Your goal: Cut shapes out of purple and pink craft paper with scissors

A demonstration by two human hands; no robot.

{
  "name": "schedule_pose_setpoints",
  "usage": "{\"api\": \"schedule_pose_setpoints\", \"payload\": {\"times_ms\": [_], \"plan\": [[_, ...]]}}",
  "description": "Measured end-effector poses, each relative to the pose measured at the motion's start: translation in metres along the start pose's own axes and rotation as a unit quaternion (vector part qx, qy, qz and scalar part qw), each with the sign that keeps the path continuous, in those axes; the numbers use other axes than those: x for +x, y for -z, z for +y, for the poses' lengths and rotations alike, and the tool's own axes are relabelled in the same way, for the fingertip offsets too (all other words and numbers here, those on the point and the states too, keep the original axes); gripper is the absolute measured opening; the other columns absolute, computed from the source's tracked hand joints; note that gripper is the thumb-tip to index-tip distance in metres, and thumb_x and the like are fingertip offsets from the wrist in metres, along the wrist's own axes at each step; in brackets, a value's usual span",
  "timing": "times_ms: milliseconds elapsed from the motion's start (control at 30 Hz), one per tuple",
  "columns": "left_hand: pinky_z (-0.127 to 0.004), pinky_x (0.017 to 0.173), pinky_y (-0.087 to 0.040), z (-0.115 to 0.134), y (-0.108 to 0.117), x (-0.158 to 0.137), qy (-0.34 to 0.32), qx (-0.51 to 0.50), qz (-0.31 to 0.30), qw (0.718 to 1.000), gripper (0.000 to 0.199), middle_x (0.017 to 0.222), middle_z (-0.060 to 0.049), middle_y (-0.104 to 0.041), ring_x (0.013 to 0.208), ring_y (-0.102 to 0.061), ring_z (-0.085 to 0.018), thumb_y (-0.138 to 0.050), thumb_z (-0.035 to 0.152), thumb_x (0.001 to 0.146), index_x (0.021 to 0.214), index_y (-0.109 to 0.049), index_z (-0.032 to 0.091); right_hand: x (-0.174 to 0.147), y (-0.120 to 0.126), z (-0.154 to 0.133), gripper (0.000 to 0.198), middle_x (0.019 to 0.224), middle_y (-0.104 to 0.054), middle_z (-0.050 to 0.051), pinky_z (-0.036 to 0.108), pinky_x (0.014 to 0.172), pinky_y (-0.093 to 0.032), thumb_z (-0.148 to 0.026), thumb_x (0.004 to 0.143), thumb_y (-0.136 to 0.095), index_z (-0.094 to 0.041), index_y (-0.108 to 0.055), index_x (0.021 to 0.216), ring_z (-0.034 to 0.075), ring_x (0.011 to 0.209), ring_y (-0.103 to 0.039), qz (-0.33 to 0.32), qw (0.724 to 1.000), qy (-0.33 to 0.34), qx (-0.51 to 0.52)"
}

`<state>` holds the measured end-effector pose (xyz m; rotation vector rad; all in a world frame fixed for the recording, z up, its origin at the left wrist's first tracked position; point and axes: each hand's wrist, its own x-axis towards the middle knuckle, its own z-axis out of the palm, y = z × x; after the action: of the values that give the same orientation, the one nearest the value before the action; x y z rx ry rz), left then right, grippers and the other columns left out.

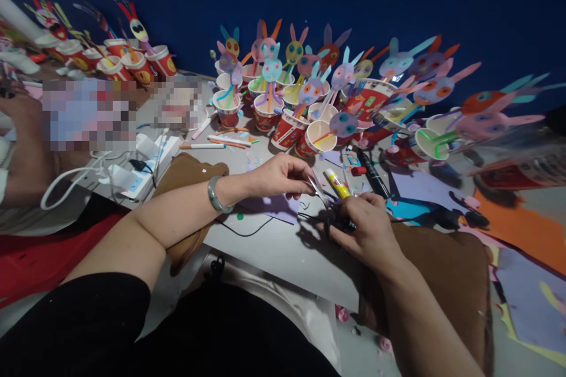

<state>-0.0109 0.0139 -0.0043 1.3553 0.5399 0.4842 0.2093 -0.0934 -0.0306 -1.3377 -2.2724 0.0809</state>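
Observation:
My right hand (pixel 365 225) grips a pair of scissors (pixel 321 193), its fingers around the dark handles and the blades pointing up and left. Close to the blade tips, my left hand (pixel 283 175) is pinched closed; whatever lies between its fingertips is too small or hidden to name. Beneath the left hand lies a piece of purple paper (pixel 283 208). A yellow glue stick (pixel 336 184) shows just beyond the scissors, and a black marker (pixel 374 174) rests farther right.
Several paper cups with rabbit-faced figures (pixel 272 70) stand along the back. At left are a power strip (pixel 152 168) and a co-worker's arm (pixel 29 147). Brown cloths (pixel 435 283) lie under my forearms. Orange paper (pixel 522 230) is at right; a thin black cord (pixel 247 234) crosses the table.

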Motion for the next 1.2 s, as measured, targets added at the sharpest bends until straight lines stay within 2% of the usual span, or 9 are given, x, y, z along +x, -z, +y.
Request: {"api": "schedule_pose_setpoints", "payload": {"times_ms": [400,833,1200], "plan": [[-0.017,0.049,-0.044,0.0003,0.002,-0.0011,-0.011,0.033,0.007,0.999,0.011,0.059,0.002,-0.061,0.05,-0.055,-0.005,-0.074,0.016,0.072,0.077,-0.067,0.009,-0.0009,0.004,-0.0007,0.029,0.059,-0.051,-0.003,0.038,0.077,-0.038,-0.036,0.084,-0.061,-0.024,-0.04,0.068,0.017,0.056,-0.047,-0.007,1.0,0.004,-0.02],[-0.017,0.051,-0.044,-0.007,0.0059,-0.0001,-0.049,0.048,-0.002,0.998,0.012,0.063,0.001,-0.063,0.052,-0.056,-0.004,-0.072,0.018,0.072,0.08,-0.068,0.011,-0.0014,0.0049,-0.0001,0.032,0.059,-0.051,-0.002,0.038,0.076,-0.037,-0.04,0.089,-0.058,-0.024,-0.04,0.068,0.017,0.057,-0.047,-0.001,1.0,0.014,-0.028],[-0.016,0.049,-0.043,-0.0061,0.0057,-0.0007,-0.039,0.043,0.009,0.998,0.013,0.061,0.002,-0.062,0.051,-0.057,-0.005,-0.072,0.018,0.07,0.079,-0.066,0.01,-0.0035,0.0031,0.0011,0.032,0.059,-0.05,-0.003,0.038,0.078,-0.037,-0.04,0.09,-0.058,-0.023,-0.041,0.069,0.016,0.057,-0.047,-0.003,0.999,0.02,-0.042]]}}
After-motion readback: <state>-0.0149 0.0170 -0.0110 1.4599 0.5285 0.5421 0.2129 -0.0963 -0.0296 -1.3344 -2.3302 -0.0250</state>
